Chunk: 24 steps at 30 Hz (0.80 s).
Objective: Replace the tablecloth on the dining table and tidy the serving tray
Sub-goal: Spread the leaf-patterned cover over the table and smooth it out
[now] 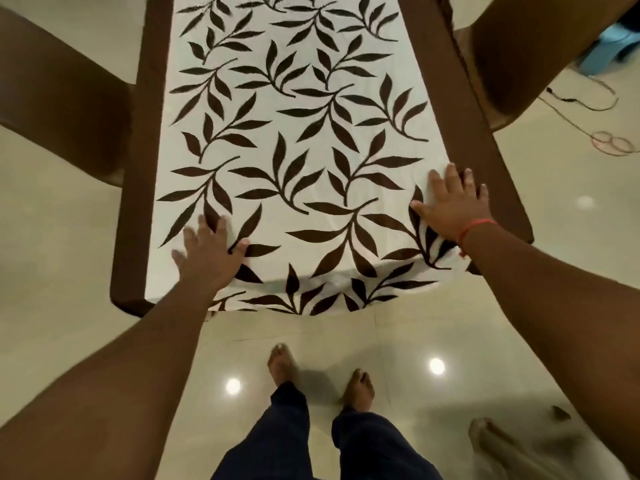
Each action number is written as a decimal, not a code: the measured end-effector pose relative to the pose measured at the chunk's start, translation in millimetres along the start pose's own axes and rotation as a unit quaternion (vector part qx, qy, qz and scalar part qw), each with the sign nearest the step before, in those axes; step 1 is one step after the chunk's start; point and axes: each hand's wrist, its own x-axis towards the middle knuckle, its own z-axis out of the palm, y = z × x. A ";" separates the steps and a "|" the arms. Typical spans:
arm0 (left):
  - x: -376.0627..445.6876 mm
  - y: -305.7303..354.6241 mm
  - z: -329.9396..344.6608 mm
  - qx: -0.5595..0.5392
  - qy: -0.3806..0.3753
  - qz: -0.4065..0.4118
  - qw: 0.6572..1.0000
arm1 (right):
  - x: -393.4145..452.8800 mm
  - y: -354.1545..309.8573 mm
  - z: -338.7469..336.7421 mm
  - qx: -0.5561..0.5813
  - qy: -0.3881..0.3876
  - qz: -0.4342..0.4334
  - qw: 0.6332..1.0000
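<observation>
White cloth [294,150] w/ dark leaf print lies along the brown table [145,168], near end draped over the edge toward the floor. Left hand [207,251] and right hand [450,206] both spread flat, fingers straight, pressing down on the cloth near its two near corners; nothing pinched. Looks thin, soft, light, prob. slides easily on the smooth top & wrinkles when pushed. Best hold: pinch the hanging hem at both corners, tug evenly to square it. Chairs [62,98] either side. No tray in view.
</observation>
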 end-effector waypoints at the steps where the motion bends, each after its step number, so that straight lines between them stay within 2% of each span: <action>1: 0.2 -1.2 1.7 -0.003 -0.007 -0.002 1.000 | 0.7 -0.7 3.3 -0.006 0.006 -0.002 1.000; 6: -2.8 -2.7 8.6 -0.028 -0.024 -0.004 0.999 | -4.2 1.1 11.6 -0.012 0.023 -0.009 1.000; 14: -12.5 -6.5 20.7 -0.035 0.016 0.002 0.999 | -12.2 5.1 18.2 -0.020 0.032 -0.007 0.999; 24: -20.1 -8.6 24.0 -0.039 0.026 0.008 0.999 | -24.1 7.9 17.5 -0.020 0.032 -0.006 0.999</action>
